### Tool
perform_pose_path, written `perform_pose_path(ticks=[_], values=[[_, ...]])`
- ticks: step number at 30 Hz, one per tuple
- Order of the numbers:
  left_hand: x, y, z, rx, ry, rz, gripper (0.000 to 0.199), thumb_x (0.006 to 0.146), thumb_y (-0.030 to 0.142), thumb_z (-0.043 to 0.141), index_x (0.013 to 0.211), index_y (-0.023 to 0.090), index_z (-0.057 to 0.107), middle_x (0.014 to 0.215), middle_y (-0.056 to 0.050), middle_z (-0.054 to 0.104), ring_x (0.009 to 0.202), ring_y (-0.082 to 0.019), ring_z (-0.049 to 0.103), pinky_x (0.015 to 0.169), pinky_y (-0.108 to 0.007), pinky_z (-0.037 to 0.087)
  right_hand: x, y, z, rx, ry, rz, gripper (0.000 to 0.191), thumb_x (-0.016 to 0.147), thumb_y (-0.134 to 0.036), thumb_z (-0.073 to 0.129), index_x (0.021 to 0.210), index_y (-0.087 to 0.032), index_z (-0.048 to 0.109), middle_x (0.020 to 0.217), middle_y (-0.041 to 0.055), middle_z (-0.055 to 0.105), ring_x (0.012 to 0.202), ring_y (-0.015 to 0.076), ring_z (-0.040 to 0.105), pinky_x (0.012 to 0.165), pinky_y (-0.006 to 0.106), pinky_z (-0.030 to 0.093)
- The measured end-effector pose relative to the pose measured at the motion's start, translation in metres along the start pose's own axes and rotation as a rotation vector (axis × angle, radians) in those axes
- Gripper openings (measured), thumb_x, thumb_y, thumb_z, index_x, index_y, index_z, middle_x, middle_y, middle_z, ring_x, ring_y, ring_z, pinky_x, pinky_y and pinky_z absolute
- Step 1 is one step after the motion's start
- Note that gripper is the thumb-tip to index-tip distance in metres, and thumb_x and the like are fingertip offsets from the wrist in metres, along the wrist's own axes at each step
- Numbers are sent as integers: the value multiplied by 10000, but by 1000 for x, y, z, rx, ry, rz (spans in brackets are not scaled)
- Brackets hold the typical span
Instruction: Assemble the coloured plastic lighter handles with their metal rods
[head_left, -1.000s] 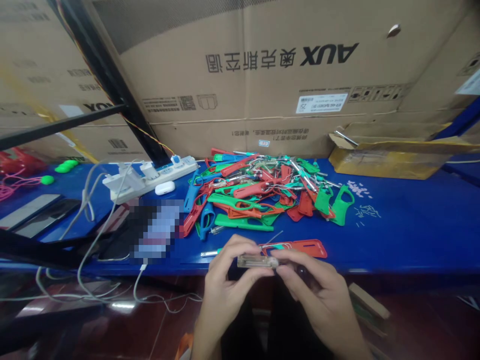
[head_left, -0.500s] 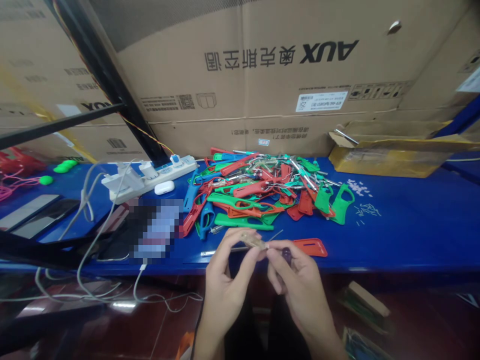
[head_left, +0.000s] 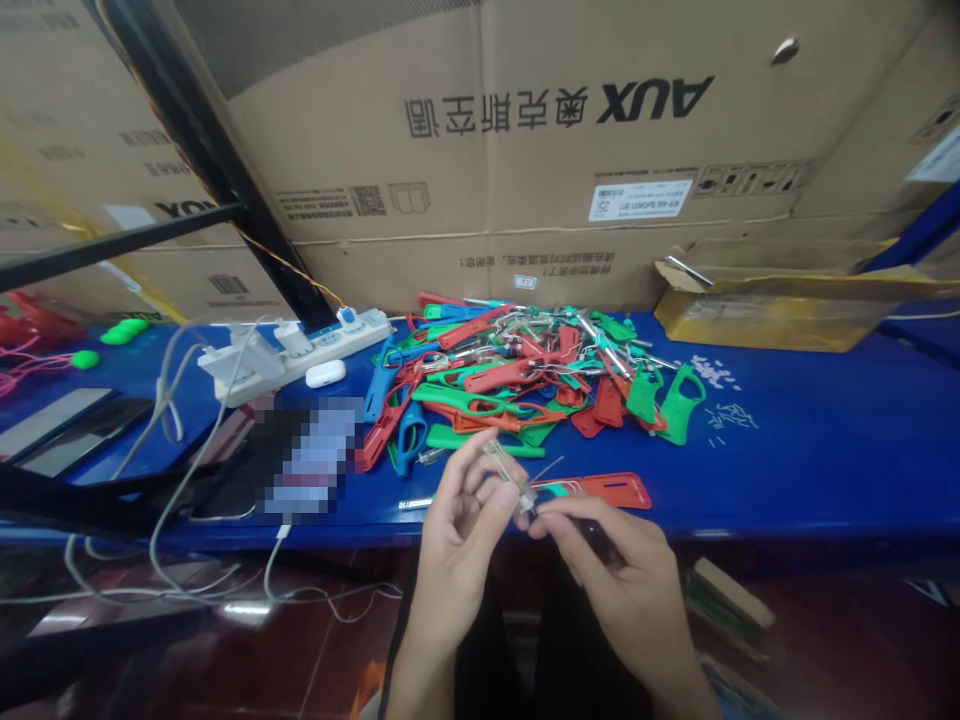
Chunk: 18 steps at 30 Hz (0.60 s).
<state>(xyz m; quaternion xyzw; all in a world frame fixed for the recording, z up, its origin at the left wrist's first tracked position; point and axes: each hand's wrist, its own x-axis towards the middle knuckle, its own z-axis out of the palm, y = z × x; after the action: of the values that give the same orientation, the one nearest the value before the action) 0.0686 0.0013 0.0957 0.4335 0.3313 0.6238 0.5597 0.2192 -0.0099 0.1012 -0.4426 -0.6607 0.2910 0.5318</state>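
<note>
Grip: closed on both sides, thumbs against fingers, before the near edge of the blue table (head_left: 795, 480).
Clear plastic part (head_left: 504, 464): within the left fingers, tilted, far end leaning up and left, near end pointing at the right fingertips.
Left hand (head_left: 465, 535): pinching the clear plastic part between thumb and fingers.
Right hand (head_left: 626, 565): curled around a dark-handled tool (head_left: 598, 540), thumb and forefinger together at the near end of the clear plastic part; cannot tell what kind of tip.
Red casing (head_left: 619, 490): lying flat just beyond the grip and to the right, with white wires and teal plastic toward the left end.
Metal tube (head_left: 416, 504): just left of the grip, partly hidden by the left hand.
Pile of casings (head_left: 487, 383): heaped beyond the grip, red, green, blue and orange, mixed with metal tubes and wires.
Thin pins (head_left: 733, 417): scattered beyond the grip to the right, near small pale pieces (head_left: 711, 373).
Cardboard box (head_left: 757, 318): farther beyond, to the right, yellow-taped.
Phone (head_left: 311, 455): left of the grip, screen blurred, white cable attached.
Power strip (head_left: 334, 347): farther left and beyond, chargers plugged in.
</note>
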Motion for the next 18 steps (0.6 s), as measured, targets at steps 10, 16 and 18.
perform_pose_path(ticks=[10, 16, 18], values=[[-4, 9, 10, 85, 37, -63, 446, 972, 358, 670, 1382, 262, 524, 838, 16, 634, 649, -86, 550, 628, -198, 483, -3, -9, -5, -59, -41, -92, 111, 952, -159, 646, 957, -253, 704, 859, -37, 774, 719, 99, 723, 719, 159, 552], [-5, 8, 9, 116, 31, -42, 457, 969, 347, 675, 1385, 248, 515, 819, 21, 638, 624, -78, 524, 606, -193, 450, -4, -10, -7, -130, -82, -69, 105, 973, -193, 621, 977, -258, 704, 883, -7, 775, 724, 145, 730, 711, 209, 565], [-6, 9, 7, 131, 19, -37, 444, 969, 333, 676, 1375, 240, 522, 793, 27, 632, 635, -84, 541, 625, -198, 467, -6, -9, -8, -150, -85, -80, 105, 986, -200, 606, 991, -259, 693, 903, 0, 776, 748, 154, 738, 733, 217, 571]])
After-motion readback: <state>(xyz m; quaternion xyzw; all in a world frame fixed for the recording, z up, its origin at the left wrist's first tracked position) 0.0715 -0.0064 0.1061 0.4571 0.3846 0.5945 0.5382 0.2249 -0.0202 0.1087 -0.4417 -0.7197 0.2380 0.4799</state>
